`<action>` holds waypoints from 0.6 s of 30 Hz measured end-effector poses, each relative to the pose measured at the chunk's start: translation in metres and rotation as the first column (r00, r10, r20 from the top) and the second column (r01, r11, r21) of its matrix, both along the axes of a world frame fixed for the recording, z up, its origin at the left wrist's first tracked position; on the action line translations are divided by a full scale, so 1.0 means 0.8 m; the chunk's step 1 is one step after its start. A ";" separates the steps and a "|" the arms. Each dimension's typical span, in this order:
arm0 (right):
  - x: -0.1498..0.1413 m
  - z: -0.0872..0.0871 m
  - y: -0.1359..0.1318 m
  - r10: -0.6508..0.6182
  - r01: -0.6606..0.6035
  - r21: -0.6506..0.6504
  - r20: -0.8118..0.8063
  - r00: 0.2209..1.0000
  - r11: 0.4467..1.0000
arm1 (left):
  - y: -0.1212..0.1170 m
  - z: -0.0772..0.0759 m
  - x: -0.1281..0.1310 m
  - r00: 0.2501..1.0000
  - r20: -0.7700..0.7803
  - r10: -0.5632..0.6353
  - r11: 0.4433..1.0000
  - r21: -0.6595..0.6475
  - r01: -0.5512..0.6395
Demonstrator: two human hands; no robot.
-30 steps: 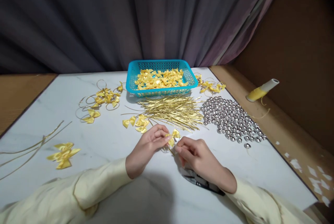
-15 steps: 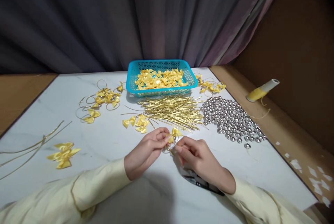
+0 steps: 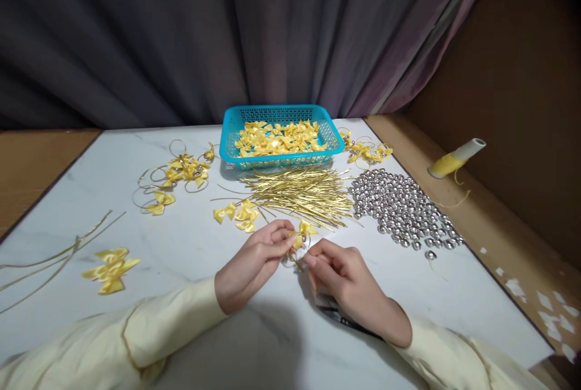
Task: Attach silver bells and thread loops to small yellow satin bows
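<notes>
In the head view, the left hand (image 3: pixel 256 266) has thumb and fingers closed on a yellow bow (image 3: pixel 299 237), which it holds above the desk (image 3: pixel 181 257) between the two hands. The right hand (image 3: pixel 351 287) is pinched narrow, thumb to forefinger, just beside the bow and a thin wire loop (image 3: pixel 287 261) under it; what lies between those fingertips is too small to tell. Below the right hand is a dark object (image 3: pixel 340 317), partly hidden by it. Just beyond both hands lies a heap of gold wires (image 3: pixel 299 196), and past that a blue basket (image 3: pixel 281 160) of yellow bows (image 3: pixel 276 140). Loose bows (image 3: pixel 245 215) sit near the left hand, on its far side; farther out to its left are looped bows (image 3: pixel 185 169), a separate bow cluster (image 3: pixel 111 270) and stray wires (image 3: pixel 59 260). Beyond the right hand and to its right spread silver beads (image 3: pixel 403 208), with more looped bows (image 3: pixel 368 152) past them. Well to the right of that hand stands a tilted tube (image 3: pixel 458 157) wound with yellow thread, and paper scraps (image 3: pixel 515 286) lie nearer.
</notes>
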State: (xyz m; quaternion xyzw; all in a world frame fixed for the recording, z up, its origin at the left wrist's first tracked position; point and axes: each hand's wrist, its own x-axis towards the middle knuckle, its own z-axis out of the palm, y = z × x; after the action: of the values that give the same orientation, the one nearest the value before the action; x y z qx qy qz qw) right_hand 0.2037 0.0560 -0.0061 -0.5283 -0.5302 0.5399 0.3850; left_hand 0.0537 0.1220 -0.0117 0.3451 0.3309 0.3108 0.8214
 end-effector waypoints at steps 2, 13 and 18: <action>0.000 0.001 0.000 -0.002 0.002 -0.003 -0.004 1.000 1.000 | 0.000 0.001 0.000 1.000 -0.004 -0.004 1.000 0.007 0.004; 0.005 0.002 0.002 0.036 -0.042 0.074 0.082 0.996 0.996 | 0.000 0.007 -0.002 0.998 -0.027 -0.062 0.997 0.052 0.063; 0.009 0.002 0.001 0.054 -0.076 0.112 0.188 0.981 0.991 | 0.002 0.005 -0.003 0.996 -0.024 -0.087 0.993 0.077 0.089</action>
State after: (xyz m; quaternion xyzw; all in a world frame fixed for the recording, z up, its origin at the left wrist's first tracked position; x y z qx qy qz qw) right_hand 0.2106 0.0568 -0.0047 -0.5347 -0.6119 0.4685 0.3467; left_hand 0.0515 0.1237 -0.0078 0.3943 0.3116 0.2833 0.8168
